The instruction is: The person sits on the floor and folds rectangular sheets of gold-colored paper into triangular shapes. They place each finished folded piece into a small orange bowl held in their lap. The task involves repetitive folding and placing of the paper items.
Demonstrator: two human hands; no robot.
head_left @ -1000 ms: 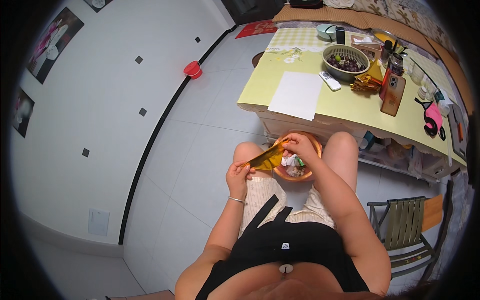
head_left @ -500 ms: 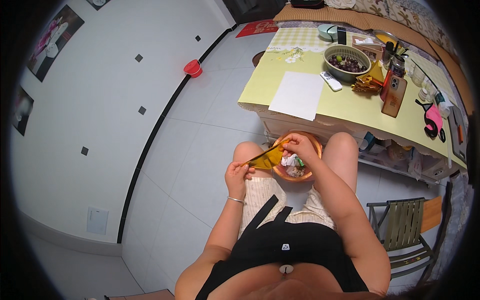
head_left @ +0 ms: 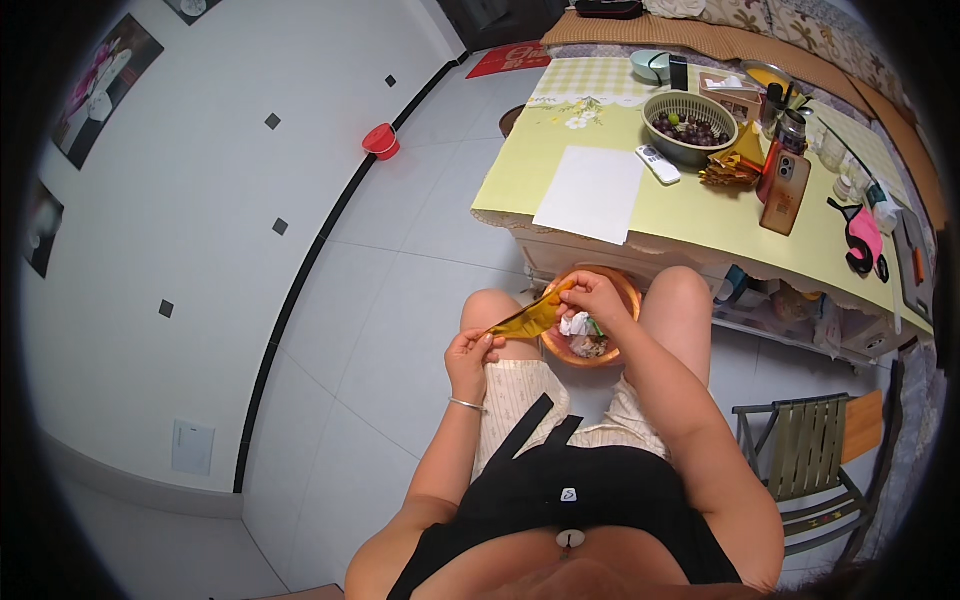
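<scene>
A piece of shiny gold foil paper (head_left: pixel 526 322) is stretched between my two hands above my left knee. My left hand (head_left: pixel 470 356) pinches its lower left end, and a bangle circles that wrist. Higher up, my right hand (head_left: pixel 592 300) pinches the opposite end between thumb and fingers. The foil looks folded or curved along its length. Between my knees, partly behind my right hand, stands a round orange-brown basin (head_left: pixel 637 300) with crumpled white and green scraps in it.
Ahead is a table (head_left: pixel 510 180) with a yellow cloth. On it lie a white sheet (head_left: pixel 590 195), a remote (head_left: pixel 658 165), a basket (head_left: pixel 655 142) of grapes, folded gold foil pieces (head_left: pixel 730 170) and a phone (head_left: pixel 786 193). A folding chair (head_left: pixel 808 450) stands right; a red bucket (head_left: pixel 381 141) is by the wall.
Both hands keep hold of the gold foil paper, which looks slightly narrower now. The whole view has shifted a little; nothing else has visibly moved.
</scene>
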